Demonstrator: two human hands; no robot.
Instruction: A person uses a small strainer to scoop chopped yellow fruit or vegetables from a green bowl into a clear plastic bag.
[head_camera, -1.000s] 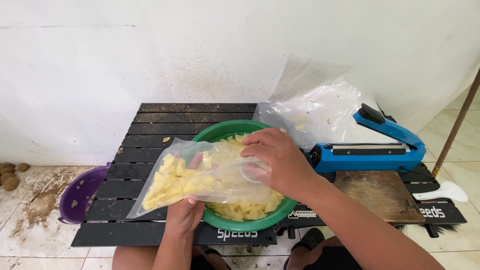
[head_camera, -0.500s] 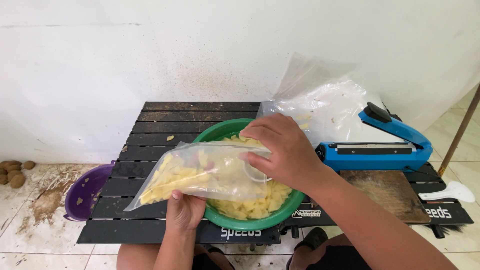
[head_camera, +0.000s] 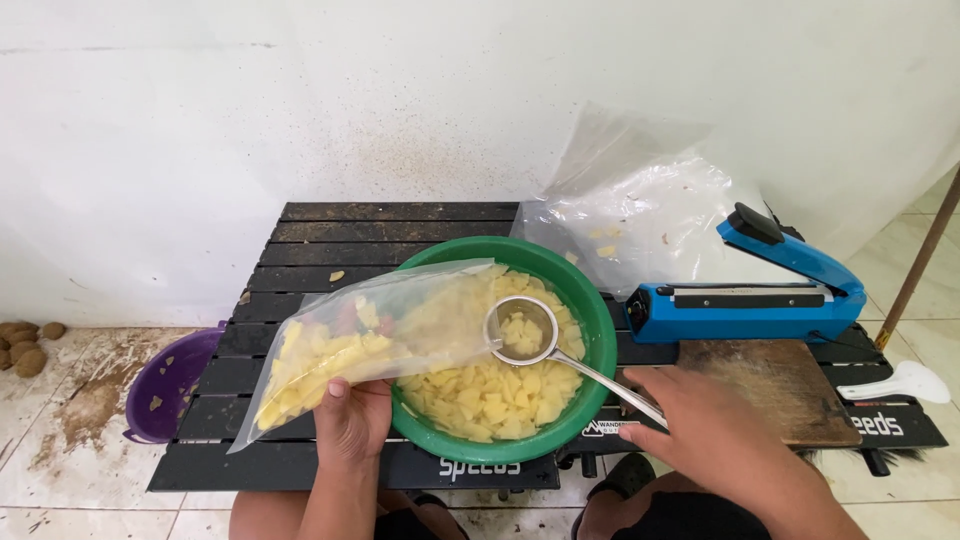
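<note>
Left hand: left hand (head_camera: 352, 420) at the near table edge, fingers curled and clamped on the underside of a clear plastic bag (head_camera: 370, 340), thumb side up against the film.
Right hand: right hand (head_camera: 705, 425) near the front right, fingers closed together around the end of a metal handle; the grip is seen from above, so the fingertips are hidden.
Strainer: small wire-mesh strainer spoon (head_camera: 523, 330), its handle running from the right fingers up and left; the round basket holds a few yellow pieces and sits just beside the bag's open mouth, over the bowl.
Bag: tilted, mouth toward the strainer and resting over the bowl rim, closed end hanging left of the left fingers; partly filled with yellow cut pieces.
Bowl: green round bowl (head_camera: 597, 318) between the two hands, touching the bag, holding pale yellow cut pieces (head_camera: 490, 395) in liquid.
Table: black slatted folding table (head_camera: 400, 225) under everything; a few stray scraps lie beyond the left fingers.
Board: brown wooden board (head_camera: 780, 385) just beyond the right fingers.
Sealer: blue heat sealer (head_camera: 745, 295) farther out, right of the bowl, lever raised.
Large bag: crumpled clear plastic bag (head_camera: 640, 215) behind the sealer, against the white wall.
Floor left: purple basket (head_camera: 165, 385) well left of the left fingers; brown round tubers (head_camera: 25, 345) farther left.
</note>
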